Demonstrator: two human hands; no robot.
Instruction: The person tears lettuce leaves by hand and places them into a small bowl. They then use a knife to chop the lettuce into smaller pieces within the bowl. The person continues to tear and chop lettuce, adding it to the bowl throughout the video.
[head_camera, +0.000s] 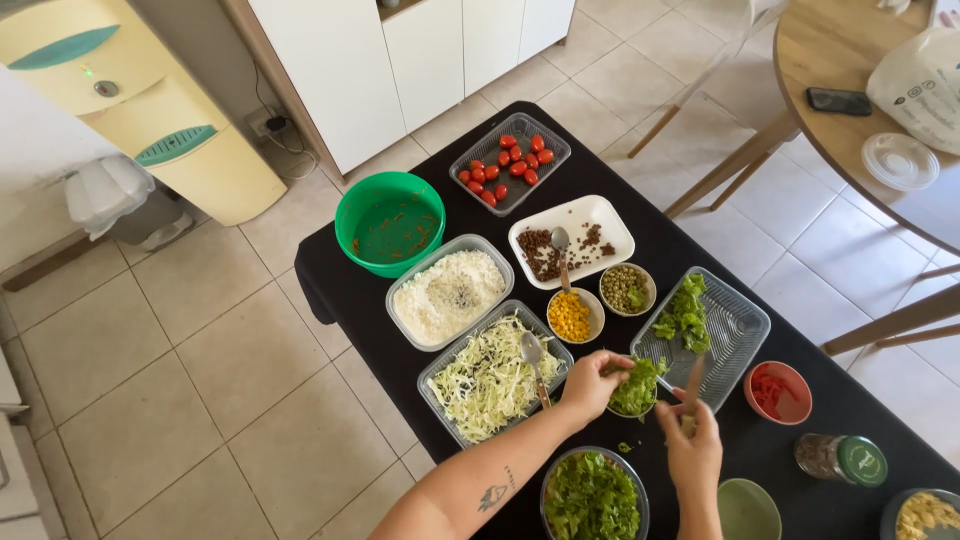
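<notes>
My left hand (592, 380) grips a bunch of green lettuce (637, 388) over a small bowl at the near side of the black table (340, 290). My right hand (690, 440) holds a wooden-handled utensil (693, 380) that points up toward the clear tray of lettuce (735, 335). A bowl full of chopped lettuce (592, 497) sits just below my hands. Beside my left hand is a clear tray of shredded cabbage (490, 378) with a spoon (534, 358) in it.
Further back on the table stand a tray of white rice (448, 292), a green bowl (390, 222), cherry tomatoes (508, 162), a white dish of dark beans (572, 242), corn (571, 316) and peas (626, 288). A red-filled bowl (778, 392), a jar (842, 460) and a round wooden table (850, 80) lie right.
</notes>
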